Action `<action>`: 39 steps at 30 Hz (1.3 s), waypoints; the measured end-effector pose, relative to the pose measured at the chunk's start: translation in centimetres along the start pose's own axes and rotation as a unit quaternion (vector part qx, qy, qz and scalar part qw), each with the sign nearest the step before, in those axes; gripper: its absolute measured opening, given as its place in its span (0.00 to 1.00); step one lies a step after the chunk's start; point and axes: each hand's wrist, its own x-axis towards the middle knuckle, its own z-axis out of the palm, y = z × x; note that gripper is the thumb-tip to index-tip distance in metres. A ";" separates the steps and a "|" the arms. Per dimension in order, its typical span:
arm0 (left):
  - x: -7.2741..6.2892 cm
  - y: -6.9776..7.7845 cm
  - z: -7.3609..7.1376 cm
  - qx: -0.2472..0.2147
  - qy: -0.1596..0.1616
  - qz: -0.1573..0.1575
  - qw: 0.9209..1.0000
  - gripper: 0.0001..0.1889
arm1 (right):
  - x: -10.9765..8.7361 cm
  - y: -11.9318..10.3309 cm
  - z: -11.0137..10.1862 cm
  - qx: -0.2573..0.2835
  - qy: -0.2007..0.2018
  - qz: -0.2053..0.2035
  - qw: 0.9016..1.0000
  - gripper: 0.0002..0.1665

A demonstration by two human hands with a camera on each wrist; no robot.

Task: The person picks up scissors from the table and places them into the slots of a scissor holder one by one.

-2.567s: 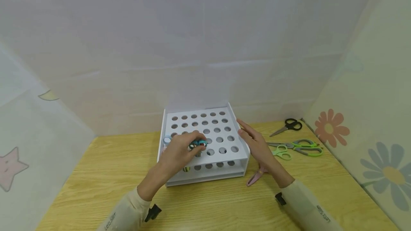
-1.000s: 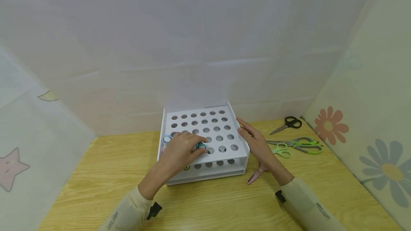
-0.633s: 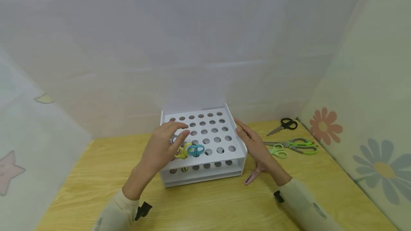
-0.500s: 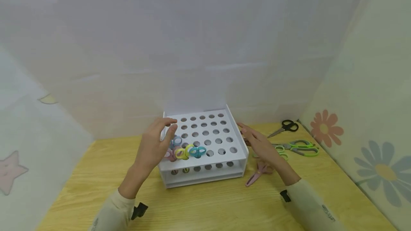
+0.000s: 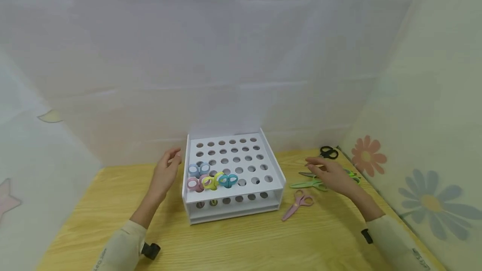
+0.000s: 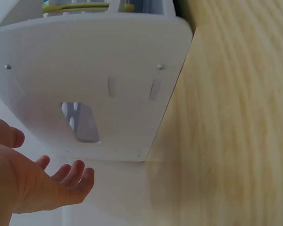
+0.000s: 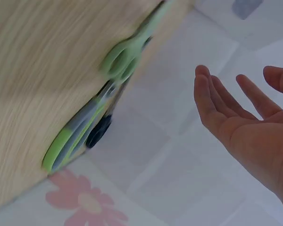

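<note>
Clerk: The hands first.

Checker: Left hand (image 5: 164, 173), bare. Fingers loosely bent, thumb apart, nothing held. Placed just beside the left wall of the white rack (image 5: 249, 184), no contact seen.

Clerk: The other?

Checker: Right hand (image 5: 333, 175), likewise bare and without a load; fingers parted, slightly curved. Placed above the light green scissors (image 5: 306, 184), and apart from them in the right wrist view.

Clerk: Contents of the rack?

Checker: Four pairs, handles uppermost, at the near left of the top shelf. Front row, from the left: pink-handled scissors (image 5: 198, 183), yellow scissors (image 5: 213, 182), teal scissors (image 5: 228, 180). Second row, leftmost: blue-handled scissors (image 5: 199, 169).

Clerk: Loose stock?

Checker: Four pairs, right of the rack, on the wooden table (image 5: 241, 244). The light green pair, as entered; pink scissors (image 5: 297, 204), lying nearest the front; grey-and-green scissors (image 5: 352, 174), partly hidden by the hand; black scissors (image 5: 329, 152), at the back corner.

Clerk: Step in hand?

Checker: Between placements, I judge: four pairs seated, neither hand loaded, the right among the loose ones.

Clerk: And the next move calls for?

Checker: In my judgement, a pinch on one pair's handle, and care not to drag its neighbours, since the green pairs lie close together.
</note>
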 end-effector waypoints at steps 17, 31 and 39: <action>0.1 -0.6 0.6 -0.139 -0.038 -0.083 0.986 0.35 | -0.5 9.8 -3.0 -0.135 0.037 0.012 0.990 0.19; 0.4 -0.1 0.7 -0.162 -0.038 -0.095 0.981 0.33 | -0.5 15.2 -4.2 -0.170 0.025 0.099 0.980 0.20; 0.7 -0.1 0.7 -0.148 -0.046 -0.104 0.982 0.35 | -0.9 15.6 -4.6 -0.157 0.043 0.111 0.980 0.16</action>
